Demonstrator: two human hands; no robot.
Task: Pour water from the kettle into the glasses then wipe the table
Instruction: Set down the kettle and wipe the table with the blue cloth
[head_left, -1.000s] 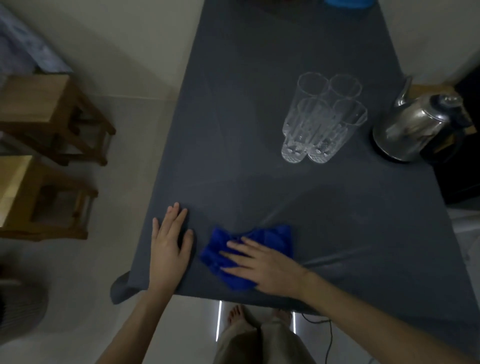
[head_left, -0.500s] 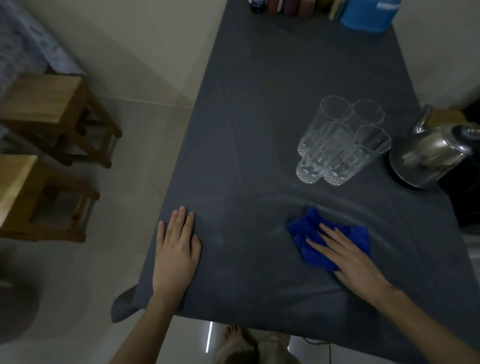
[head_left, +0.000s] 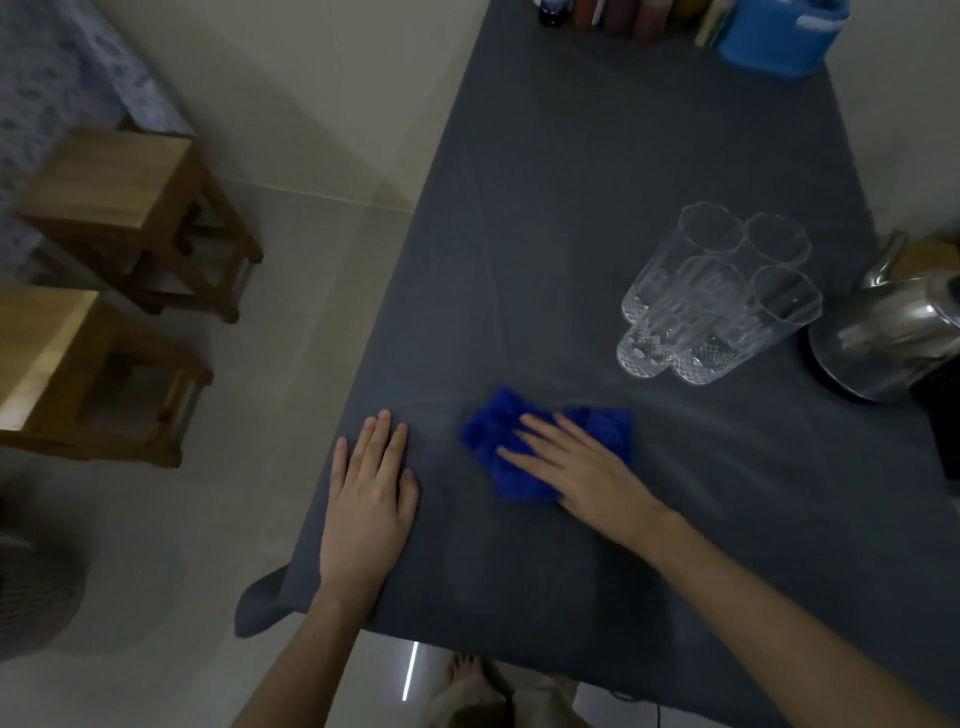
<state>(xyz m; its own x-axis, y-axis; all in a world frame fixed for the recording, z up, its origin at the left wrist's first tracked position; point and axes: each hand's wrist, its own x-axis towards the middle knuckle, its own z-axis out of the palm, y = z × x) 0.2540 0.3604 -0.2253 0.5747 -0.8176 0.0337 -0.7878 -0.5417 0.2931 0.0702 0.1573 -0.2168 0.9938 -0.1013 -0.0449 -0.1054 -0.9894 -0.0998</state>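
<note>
A bright blue cloth (head_left: 498, 426) lies crumpled on the dark grey table (head_left: 571, 171), near the front. My right hand (head_left: 576, 467) presses flat on the cloth, fingers spread and pointing left. My left hand (head_left: 371, 499) rests palm-down on the table's front left edge, holding nothing. Several clear cut-glass tumblers (head_left: 711, 296) stand grouped together to the right of centre. A shiny steel kettle (head_left: 893, 343) sits at the right edge, its spout pointing away; part of it is cut off by the frame.
Two wooden stools (head_left: 124, 223) stand on the pale floor left of the table. A blue container (head_left: 774, 36) and several bottles (head_left: 613, 15) line the far end. My bare foot (head_left: 462, 670) shows below the table's front edge.
My right hand swept the blue cloth right across the table, then back to the left toward my left hand. The left hand stayed planted.
</note>
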